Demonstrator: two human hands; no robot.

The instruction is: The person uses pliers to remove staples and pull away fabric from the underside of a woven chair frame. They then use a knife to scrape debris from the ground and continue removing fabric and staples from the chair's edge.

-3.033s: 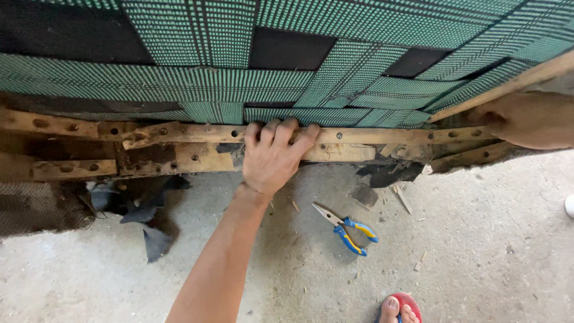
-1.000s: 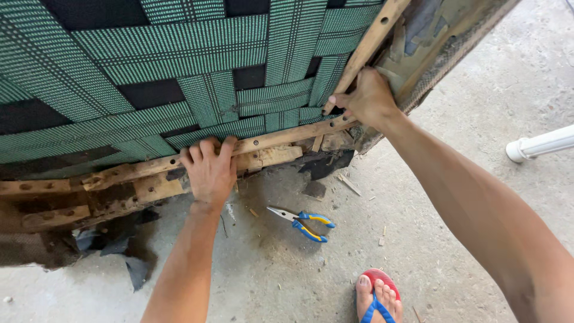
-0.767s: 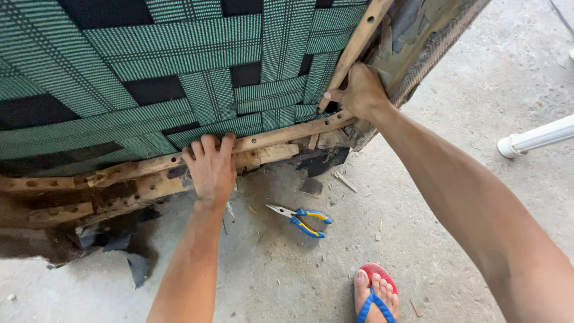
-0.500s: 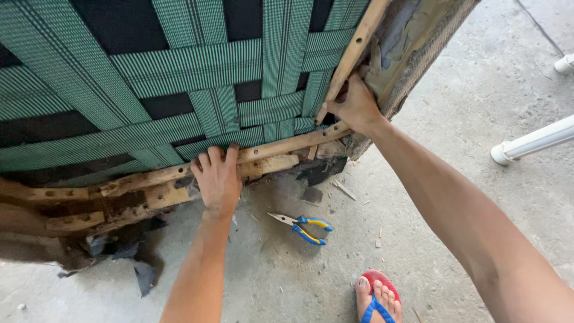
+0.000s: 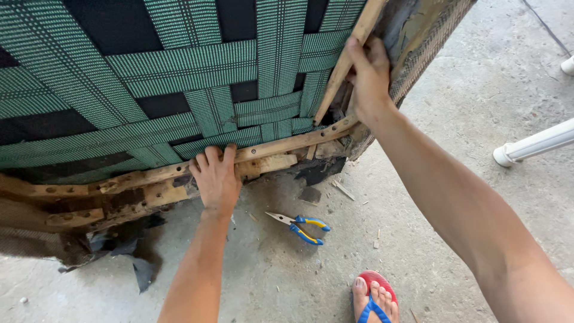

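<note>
wooden frame rail [image 5: 149,179] lay under the flat, spread left hand [image 5: 216,182]; right hand [image 5: 371,75] gripped the far-right corner post [image 5: 344,66], steadying the frame.

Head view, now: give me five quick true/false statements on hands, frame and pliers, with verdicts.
1. The left hand rests on the wooden bottom rail. True.
2. The right hand holds the pliers. False: the pliers lie on the concrete floor, apart from both hands; the right hand grips the frame's corner by the side rail.
3. The green webbing is woven in crossing straps. True.
4. The pliers have red handles. False: blue and yellow.
5. A foot in a red sandal shows at the bottom edge. True.
</note>
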